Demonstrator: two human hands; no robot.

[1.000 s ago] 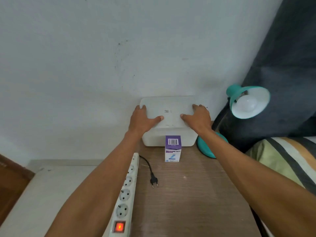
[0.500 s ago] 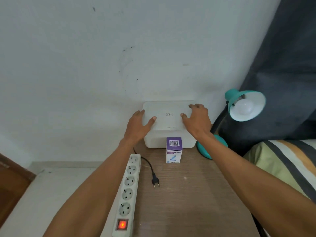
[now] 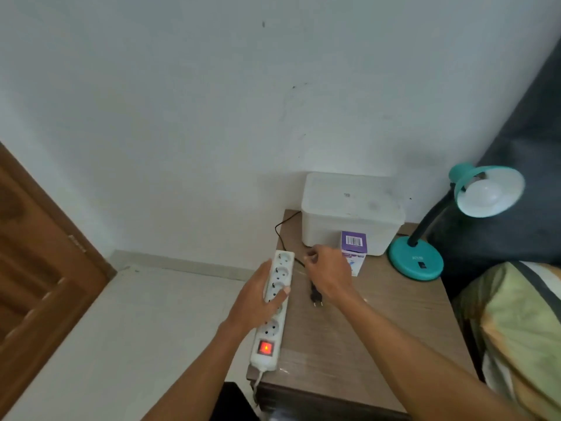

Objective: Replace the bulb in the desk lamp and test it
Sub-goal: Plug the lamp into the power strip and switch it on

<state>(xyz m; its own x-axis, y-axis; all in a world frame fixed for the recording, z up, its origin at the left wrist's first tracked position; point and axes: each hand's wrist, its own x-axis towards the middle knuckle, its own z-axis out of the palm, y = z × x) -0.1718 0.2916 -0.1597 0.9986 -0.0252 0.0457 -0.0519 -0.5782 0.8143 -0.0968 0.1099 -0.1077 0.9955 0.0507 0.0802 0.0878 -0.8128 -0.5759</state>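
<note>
Hands are no longer resting on the white box [image 3: 352, 208]; both are now lower, near the power strip [image 3: 271, 305]. The left hand [image 3: 258, 299] is lying on the strip, fingers loosely curled around its left edge, thumb on top. The right hand [image 3: 328, 275] is pinching the black cord [image 3: 280, 232] above the plug [image 3: 316, 297], fingers nearly closed. The strip's switch [image 3: 265, 347] is glowing red. The desk lamp [image 3: 473, 202], bulb [image 3: 482, 192] inside, is standing right of the box. The purple carton [image 3: 353, 243] is showing a barcode; other writing is unreadable.
</note>
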